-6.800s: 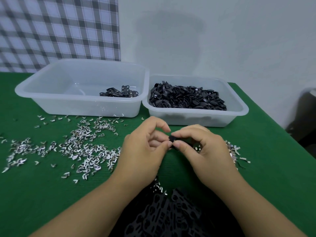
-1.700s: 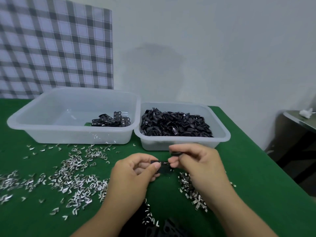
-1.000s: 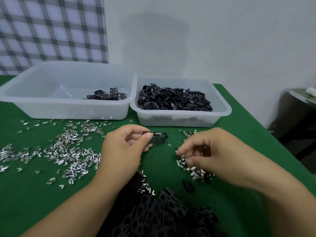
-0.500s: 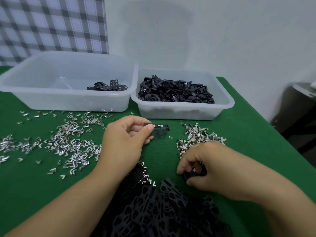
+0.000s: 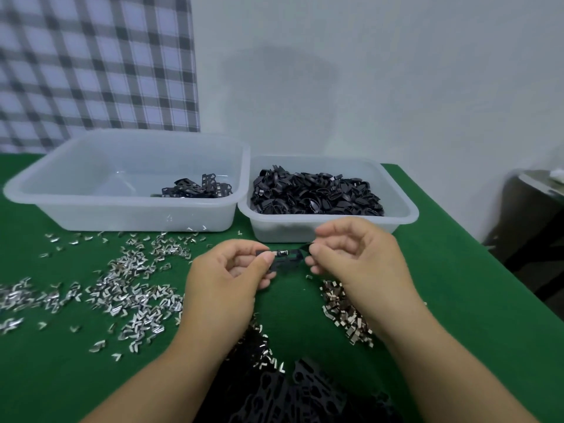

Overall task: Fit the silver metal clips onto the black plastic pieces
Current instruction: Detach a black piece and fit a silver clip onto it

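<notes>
Black plastic piece hangs above the middle of the bench, pinched at each end by your left hand and right hand, fingers curled, probably steadying it so the silver clip seats.

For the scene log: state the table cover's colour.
The cover is plain green; the head view shows it.

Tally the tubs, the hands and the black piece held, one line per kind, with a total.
Tubs: 2, left tub and right tub.
Hands: 2, left hand and right hand.
Held black piece: 1.
Total: 5.
Loose clips: too many to count.
</notes>
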### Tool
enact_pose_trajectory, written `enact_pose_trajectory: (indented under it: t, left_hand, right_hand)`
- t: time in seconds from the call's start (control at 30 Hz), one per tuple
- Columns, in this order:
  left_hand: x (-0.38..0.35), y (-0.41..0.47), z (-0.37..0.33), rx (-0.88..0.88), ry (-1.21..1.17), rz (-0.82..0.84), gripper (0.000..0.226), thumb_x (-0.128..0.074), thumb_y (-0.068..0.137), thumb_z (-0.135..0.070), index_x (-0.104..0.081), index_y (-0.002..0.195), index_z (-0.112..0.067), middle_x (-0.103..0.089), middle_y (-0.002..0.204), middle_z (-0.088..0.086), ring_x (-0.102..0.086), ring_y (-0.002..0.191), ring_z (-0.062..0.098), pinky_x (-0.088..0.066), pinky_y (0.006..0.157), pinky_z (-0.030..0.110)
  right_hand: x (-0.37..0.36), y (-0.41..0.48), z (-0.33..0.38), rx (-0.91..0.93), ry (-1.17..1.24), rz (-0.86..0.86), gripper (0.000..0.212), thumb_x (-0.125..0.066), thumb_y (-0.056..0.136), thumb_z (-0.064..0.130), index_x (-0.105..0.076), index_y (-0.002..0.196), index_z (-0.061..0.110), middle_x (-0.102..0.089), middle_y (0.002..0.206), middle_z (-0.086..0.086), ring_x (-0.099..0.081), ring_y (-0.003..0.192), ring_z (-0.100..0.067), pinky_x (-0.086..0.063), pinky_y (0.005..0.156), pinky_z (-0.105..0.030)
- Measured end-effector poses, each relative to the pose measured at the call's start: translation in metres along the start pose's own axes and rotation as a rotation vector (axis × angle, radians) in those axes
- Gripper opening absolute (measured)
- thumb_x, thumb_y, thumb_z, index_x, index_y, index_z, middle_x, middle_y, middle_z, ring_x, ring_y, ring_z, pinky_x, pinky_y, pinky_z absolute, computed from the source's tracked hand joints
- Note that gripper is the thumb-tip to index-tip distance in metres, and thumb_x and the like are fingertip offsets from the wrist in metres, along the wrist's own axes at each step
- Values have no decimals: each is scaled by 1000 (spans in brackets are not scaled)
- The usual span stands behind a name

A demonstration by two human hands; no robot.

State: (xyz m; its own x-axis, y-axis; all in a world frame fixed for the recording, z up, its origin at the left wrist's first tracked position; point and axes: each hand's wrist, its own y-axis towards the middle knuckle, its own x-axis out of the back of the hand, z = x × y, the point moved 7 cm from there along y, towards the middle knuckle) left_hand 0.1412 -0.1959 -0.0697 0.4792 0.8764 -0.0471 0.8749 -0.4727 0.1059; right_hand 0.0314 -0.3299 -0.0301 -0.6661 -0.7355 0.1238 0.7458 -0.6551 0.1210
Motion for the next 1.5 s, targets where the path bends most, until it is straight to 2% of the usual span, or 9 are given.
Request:
enact_pose_trajectory:
  t: [0.13, 0.27, 0.4, 0.53, 0.73, 1.03, 1.27, 1.33, 1.5]
  left_hand:
    - [0, 0, 0, 2, 11, 1, 9, -71, 81, -7, -71, 76, -15, -72, 68, 8, -70, 60, 11, -53, 56, 15]
    - [-1, -1, 0, 6, -2, 3, 10, -71, 81, -7, -71, 75, -15, -71, 66, 6, -70, 60, 11, -52, 55, 14]
    - [-2, -1, -1, 3, 7, 9, 11, -70, 81, -6, -70, 75, -15, -71, 64, 4, -70, 60, 10, -52, 55, 14]
    - [-2, -1, 0, 8, -4, 17, 11, -70, 81, -6, -70, 75, -15, -70, 63, 3, -70, 60, 11, -52, 55, 14]
    - [-3, 0, -1, -3, 11, 25, 11, -71, 81, -7, -71, 75, -15, -71, 64, 4, -70, 60, 10, -52, 55, 14]
    - [-4, -1, -1, -9, 10, 42, 10, -70, 81, -6, -71, 76, -15, -70, 62, 2, -69, 59, 9, -51, 55, 14]
    - [-5, -1, -2, -13, 9, 52, 8, -70, 81, -5, -71, 77, -13, -70, 63, 3, -69, 58, 9, -52, 54, 14]
    - [-5, -2, -2, -13, 9, 55, 8, -70, 81, -5, -71, 78, -13, -70, 63, 4, -69, 59, 9, -52, 55, 14]
    - [-5, -2, -3, -17, 8, 67, 10, -70, 81, -4, -71, 78, -13, -70, 63, 3, -69, 59, 9, -51, 55, 13]
  right_hand:
    - [1, -3, -13, -14, 131, -99, 16, -62, 81, -7, -67, 78, 8, -70, 66, -5, -69, 59, -19, -53, 57, -19]
    - [1, -4, -18, -44, 225, -78, 16, -63, 81, -6, -71, 81, 8, -72, 72, -12, -71, 69, -22, -55, 63, -20]
    - [2, -4, -19, -18, 252, -85, 9, -67, 77, -4, -68, 78, 5, -71, 73, -13, -69, 67, -19, -55, 63, -21]
    - [4, -4, -21, -10, 196, -85, 17, -69, 73, -8, -68, 80, 8, -73, 79, -7, -67, 70, -13, -54, 66, -19]
    - [6, -3, -23, -24, 164, -87, 25, -69, 73, -11, -72, 80, 13, -71, 64, 4, -64, 61, 0, -48, 59, -10]
    - [8, 0, -23, 1, 202, -79, 35, -64, 72, -17, -70, 86, 14, -74, 85, 0, -67, 79, -4, -49, 68, -11]
    - [12, 0, -30, -74, 219, -129, 24, -74, 68, -5, -75, 72, 19, -74, 78, 3, -69, 75, -5, -49, 62, -9]
    - [13, -1, -26, -36, 166, -126, 24, -72, 71, -5, -75, 72, 18, -74, 79, 7, -68, 72, -4, -48, 62, -9]
    - [7, -3, -16, 50, 99, -57, 28, -61, 82, -6, -74, 81, 19, -73, 79, -4, -68, 74, -11, -52, 66, -17]
